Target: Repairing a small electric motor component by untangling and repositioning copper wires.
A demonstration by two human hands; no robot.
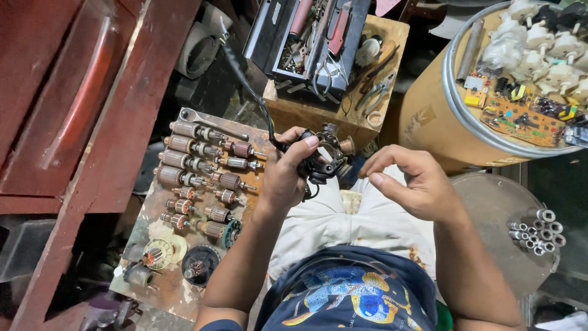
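Gripped in the left hand (288, 175) above the lap is a black motor part (323, 156), a ring-shaped housing with metal bits on top and a black cable (245, 83) running up and away from it. The fingers are curled tight around it, with the thumb pressed along its upper edge. The right hand (411, 181) is held just beside it, apart from the part, its fingertips drawn loosely together; whether anything small is pinched between them cannot be told. As a judgement, the work on this part seems to be midway: it is held bare, its inner workings exposed, and no tool is taken up. Rows of copper-wound armatures (196, 165) are laid out on a worn board (174, 288) to the left. An open toolbox (306, 37) is set ahead, and circuit boards (520, 113) are heaped on a drum (432, 116).
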